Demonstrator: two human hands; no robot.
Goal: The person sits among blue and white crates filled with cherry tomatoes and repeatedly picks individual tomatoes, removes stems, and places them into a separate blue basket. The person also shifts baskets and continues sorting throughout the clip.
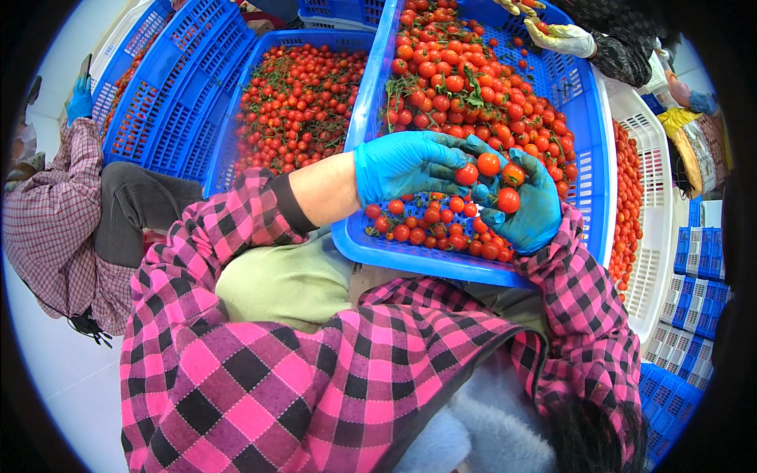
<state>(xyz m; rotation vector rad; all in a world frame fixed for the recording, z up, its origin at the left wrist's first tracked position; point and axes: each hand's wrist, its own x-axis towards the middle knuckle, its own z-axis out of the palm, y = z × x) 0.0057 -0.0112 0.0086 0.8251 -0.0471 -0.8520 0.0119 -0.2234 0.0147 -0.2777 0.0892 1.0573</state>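
Several loose red cherry tomatoes (488,164) rest in my two cupped hands, which meet above a blue plastic crate (414,258). My left hand (408,165), in a blue glove with darkly stained fingers, curls around the tomatoes on the left side. On the right, two tomatoes (508,200) lie against the palm and fingers of my right hand (535,207), gloved alike. A large heap of cherry tomatoes (455,83) with green stems and leaves fills the crate's far part. A smaller group of tomatoes (434,227) lies on the near floor of the crate, partly under my hands.
Left stands another blue crate (222,159) of smaller tomatoes with stems. To the right is a white crate (650,236) holding tomatoes. A co-worker's gloved hand (562,40) reaches over the far right rim. Another person (65,219) sits at left. Stacked crates (692,307) line the right.
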